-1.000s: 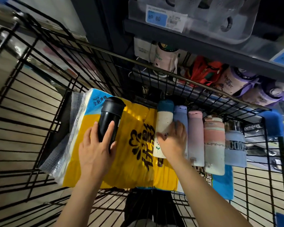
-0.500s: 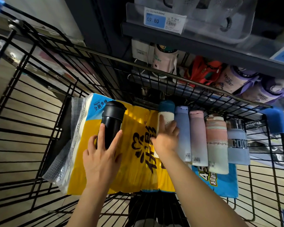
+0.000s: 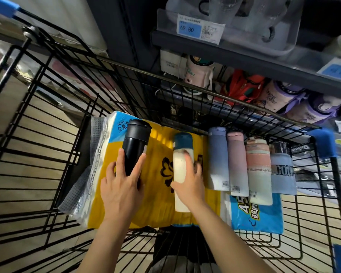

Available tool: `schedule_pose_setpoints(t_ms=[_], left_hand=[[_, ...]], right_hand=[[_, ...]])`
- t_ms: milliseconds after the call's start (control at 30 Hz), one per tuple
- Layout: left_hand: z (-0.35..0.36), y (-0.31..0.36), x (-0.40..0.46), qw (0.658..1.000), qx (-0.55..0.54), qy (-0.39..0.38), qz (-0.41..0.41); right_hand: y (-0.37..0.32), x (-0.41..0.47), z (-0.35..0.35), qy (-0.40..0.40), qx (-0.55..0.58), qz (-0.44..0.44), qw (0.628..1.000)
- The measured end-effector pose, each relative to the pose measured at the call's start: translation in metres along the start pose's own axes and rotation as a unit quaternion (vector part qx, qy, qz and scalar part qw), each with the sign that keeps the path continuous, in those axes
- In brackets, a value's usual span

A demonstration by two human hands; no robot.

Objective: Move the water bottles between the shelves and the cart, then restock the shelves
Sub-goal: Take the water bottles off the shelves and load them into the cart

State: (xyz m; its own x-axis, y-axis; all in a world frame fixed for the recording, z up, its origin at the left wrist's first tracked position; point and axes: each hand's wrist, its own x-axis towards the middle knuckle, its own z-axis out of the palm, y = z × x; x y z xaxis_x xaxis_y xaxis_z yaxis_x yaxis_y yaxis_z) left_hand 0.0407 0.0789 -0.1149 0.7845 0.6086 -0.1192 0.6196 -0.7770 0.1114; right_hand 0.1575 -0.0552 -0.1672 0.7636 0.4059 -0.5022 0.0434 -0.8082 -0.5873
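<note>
Both hands in the cart [image 3: 47,134]: left hand [image 3: 122,190] grips black bottle [image 3: 135,148], right hand [image 3: 189,184] grips white bottle [image 3: 180,170]. Next, prob. lift both to shelf [image 3: 244,56].

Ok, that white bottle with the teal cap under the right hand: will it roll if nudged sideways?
Probably. The white bottle is a smooth cylinder lying on its side on the soft yellow tissue pack, so it may roll. The right hand curls round it, which likely steadies it. It looks rigid, so it shouldn't flex.
</note>
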Motion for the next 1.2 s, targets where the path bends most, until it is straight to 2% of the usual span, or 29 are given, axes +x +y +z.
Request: schedule_pose_setpoints(t_ms=[100, 300, 433, 533, 633, 900, 1067, 1200], left_hand=[[0.000, 0.000, 0.001, 1.000, 0.017, -0.004, -0.002], [0.002, 0.005, 0.000, 1.000, 0.018, 0.000, -0.008], [-0.001, -0.001, 0.000, 1.000, 0.000, -0.006, -0.003], [-0.009, -0.004, -0.001, 0.999, -0.038, -0.009, -0.003], [-0.021, 0.012, -0.006, 0.996, -0.084, 0.022, 0.000], [-0.043, 0.110, -0.033, 0.961, -0.182, 0.151, 0.141], [-0.045, 0.191, -0.059, 0.925, -0.227, 0.205, 0.224], [-0.042, 0.284, -0.093, 0.895, -0.256, 0.266, 0.249]], right_hand=[[0.007, -0.008, 0.010, -0.001, -0.039, -0.023, 0.999], [0.007, -0.007, 0.008, 0.007, -0.137, -0.002, 0.991], [0.003, -0.013, -0.010, -0.017, -0.056, 0.008, 0.998], [0.004, -0.028, -0.031, 0.007, -0.014, -0.026, 1.000], [0.010, -0.045, -0.054, 0.034, 0.031, -0.058, 0.997], [0.043, -0.095, -0.129, 0.146, 0.150, -0.142, 0.968], [0.106, -0.136, -0.197, 0.265, 0.188, -0.165, 0.931], [0.178, -0.171, -0.269, 0.349, 0.259, -0.172, 0.884]])
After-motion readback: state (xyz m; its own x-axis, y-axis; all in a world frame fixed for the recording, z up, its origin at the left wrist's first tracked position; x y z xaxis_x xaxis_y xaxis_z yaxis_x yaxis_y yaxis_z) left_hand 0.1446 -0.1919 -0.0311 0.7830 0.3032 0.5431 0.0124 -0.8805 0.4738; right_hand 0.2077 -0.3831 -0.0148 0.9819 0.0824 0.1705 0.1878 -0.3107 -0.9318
